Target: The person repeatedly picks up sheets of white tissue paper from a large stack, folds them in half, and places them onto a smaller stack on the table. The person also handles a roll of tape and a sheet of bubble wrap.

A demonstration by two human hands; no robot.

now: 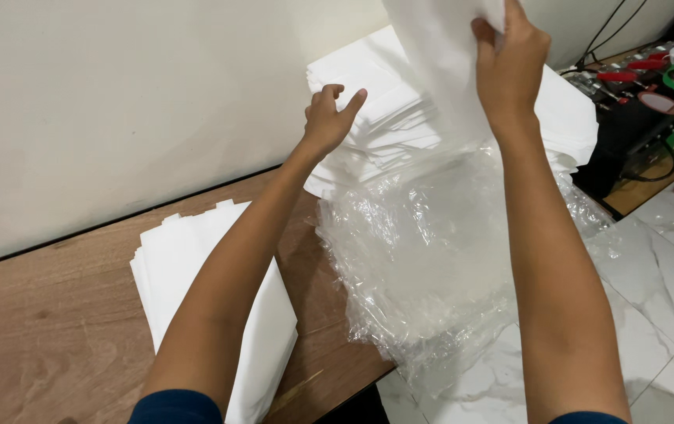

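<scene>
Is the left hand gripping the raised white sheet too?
No, only the right hand grips the raised white sheet; the left hand hovers open-fingered over the white stack below.

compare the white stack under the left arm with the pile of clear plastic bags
The white stack is opaque, flat and neatly squared; the clear plastic bags are see-through, crinkled and glossy. The stack lies fully on the wooden table; the bags overhang its edge. Both are layered piles.

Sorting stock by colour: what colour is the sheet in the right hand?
Plain white sheet, head view.
</scene>
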